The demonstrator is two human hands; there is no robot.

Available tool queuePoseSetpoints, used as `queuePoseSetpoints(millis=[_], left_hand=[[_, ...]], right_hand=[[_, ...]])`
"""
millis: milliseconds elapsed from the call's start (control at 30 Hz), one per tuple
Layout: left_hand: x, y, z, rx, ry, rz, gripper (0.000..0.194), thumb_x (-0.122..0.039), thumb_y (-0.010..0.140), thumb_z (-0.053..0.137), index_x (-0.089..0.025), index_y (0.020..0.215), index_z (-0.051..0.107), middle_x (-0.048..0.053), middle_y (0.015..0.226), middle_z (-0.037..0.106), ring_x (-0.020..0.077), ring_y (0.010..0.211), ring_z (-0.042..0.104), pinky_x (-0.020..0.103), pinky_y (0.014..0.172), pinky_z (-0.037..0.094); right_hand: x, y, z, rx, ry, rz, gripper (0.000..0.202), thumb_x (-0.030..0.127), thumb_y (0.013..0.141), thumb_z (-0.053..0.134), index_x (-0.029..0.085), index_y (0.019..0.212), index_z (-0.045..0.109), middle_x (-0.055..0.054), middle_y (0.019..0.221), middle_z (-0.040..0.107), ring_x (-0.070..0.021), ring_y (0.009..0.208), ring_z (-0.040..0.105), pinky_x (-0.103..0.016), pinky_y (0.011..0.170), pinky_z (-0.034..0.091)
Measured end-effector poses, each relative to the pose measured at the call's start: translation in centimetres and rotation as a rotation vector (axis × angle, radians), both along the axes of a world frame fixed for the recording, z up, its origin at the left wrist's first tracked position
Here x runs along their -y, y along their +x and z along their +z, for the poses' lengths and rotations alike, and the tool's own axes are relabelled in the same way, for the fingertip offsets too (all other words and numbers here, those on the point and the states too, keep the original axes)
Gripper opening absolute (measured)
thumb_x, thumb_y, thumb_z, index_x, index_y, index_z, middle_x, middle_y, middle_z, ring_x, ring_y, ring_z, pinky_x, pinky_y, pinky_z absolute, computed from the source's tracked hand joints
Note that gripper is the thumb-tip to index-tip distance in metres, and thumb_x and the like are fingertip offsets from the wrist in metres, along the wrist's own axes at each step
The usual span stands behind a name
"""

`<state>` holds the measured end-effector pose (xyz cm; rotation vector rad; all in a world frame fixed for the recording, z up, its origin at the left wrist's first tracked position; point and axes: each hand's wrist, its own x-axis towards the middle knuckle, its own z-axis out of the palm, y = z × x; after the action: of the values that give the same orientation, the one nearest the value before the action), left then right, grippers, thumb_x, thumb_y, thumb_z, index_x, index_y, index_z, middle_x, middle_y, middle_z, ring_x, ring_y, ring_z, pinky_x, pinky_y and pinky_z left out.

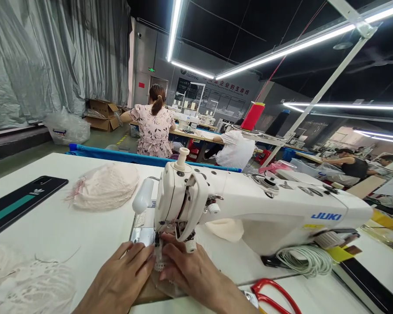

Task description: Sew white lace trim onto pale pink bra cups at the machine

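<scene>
Hands (118,271) at lace (160,264) — carton (109,124) (plastic (94,113) at its mouth) beyond

Phone (24,205): black with a green stripe — left edge of the frame
Curtain (52,56): big, silver and wrinkly, upper left
Boxes (102,122): brown, below the curtain
Plastic bag (67,129): see-through, just left of the boxes
Person in a flowery top (154,131): back turned — a bit left of the middle
Lights (174,30): long, white, up top
Cord (306,260): pale green loops, lower right

Bright tube lights (174,30) below a black ceiling (268,17), silvery curtain (52,52), grey wall (144,50).
</scene>
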<state>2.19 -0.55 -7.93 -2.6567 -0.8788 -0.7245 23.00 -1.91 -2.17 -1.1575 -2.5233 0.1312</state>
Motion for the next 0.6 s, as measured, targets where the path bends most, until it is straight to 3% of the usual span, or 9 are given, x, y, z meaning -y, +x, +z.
queuePoseSetpoints(millis=[133, 267, 333, 400, 467, 600], left_hand=[[0.2, 0.0, 0.5, 0.06, 0.049, -0.028, 0.021, -0.022, 0.09, 0.047, -0.019, 0.104, 0.063, 0.005, 0.105, 0.067, 0.0196, 0.1, 0.055, 0.034, 0.095, 0.03], [0.7, 0.5, 0.7, 0.201, 0.061, -0.101, 0.035, -0.014, 0.097, 0.03, -0.018, 0.098, 0.065, 0.005, 0.098, 0.07, 0.017, 0.104, 0.056, 0.034, 0.099, 0.028], [0.7, 0.7, 0.6, 0.259, 0.029, -0.137, 0.038, -0.016, 0.099, 0.027, -0.018, 0.096, 0.064, 0.004, 0.095, 0.071, 0.0154, 0.103, 0.057, 0.034, 0.101, 0.027], [0.6, 0.8, 0.3, 0.285, 0.006, -0.14, 0.037, -0.018, 0.1, 0.028, -0.018, 0.097, 0.064, 0.004, 0.096, 0.071, 0.0153, 0.104, 0.057, 0.034, 0.101, 0.027], [0.4, 0.9, -0.2, 0.284, -0.007, -0.128, 0.033, -0.017, 0.099, 0.031, -0.018, 0.098, 0.064, 0.004, 0.097, 0.07, 0.0154, 0.104, 0.058, 0.035, 0.102, 0.028], [0.6, 0.6, -1.2, 0.213, -0.063, -0.072, 0.032, -0.012, 0.096, 0.034, -0.02, 0.098, 0.065, 0.003, 0.097, 0.07, 0.0164, 0.105, 0.058, 0.037, 0.103, 0.029]], right_hand=[[0.4, 0.0, -0.3, -0.017, 0.032, 0.034, 0.031, 0.049, 0.085, 0.059, 0.018, 0.089, 0.057, -0.012, 0.12, 0.061, -0.0243, 0.109, 0.057, -0.032, 0.081, 0.051], [1.3, 0.0, -0.8, -0.031, 0.036, 0.126, 0.044, 0.058, 0.079, 0.06, 0.017, 0.093, 0.057, -0.009, 0.099, 0.065, -0.0217, 0.092, 0.06, -0.031, 0.076, 0.05], [1.6, 0.0, -1.1, -0.027, 0.058, 0.14, 0.033, 0.05, 0.085, 0.059, 0.017, 0.089, 0.056, -0.008, 0.093, 0.063, -0.0201, 0.084, 0.059, -0.031, 0.072, 0.049], [1.7, -0.2, -1.4, -0.023, 0.094, 0.153, 0.016, 0.03, 0.091, 0.054, 0.016, 0.083, 0.056, -0.007, 0.088, 0.063, -0.0186, 0.079, 0.056, -0.03, 0.068, 0.048], [1.7, -0.3, -1.6, -0.037, 0.138, 0.182, 0.014, 0.015, 0.091, 0.048, 0.016, 0.081, 0.056, -0.006, 0.083, 0.063, -0.0176, 0.074, 0.055, -0.03, 0.067, 0.047], [1.6, -0.6, -1.9, -0.097, 0.225, 0.242, 0.018, 0.01, 0.093, 0.042, 0.013, 0.082, 0.056, -0.008, 0.089, 0.066, -0.0186, 0.079, 0.056, -0.032, 0.072, 0.048]])
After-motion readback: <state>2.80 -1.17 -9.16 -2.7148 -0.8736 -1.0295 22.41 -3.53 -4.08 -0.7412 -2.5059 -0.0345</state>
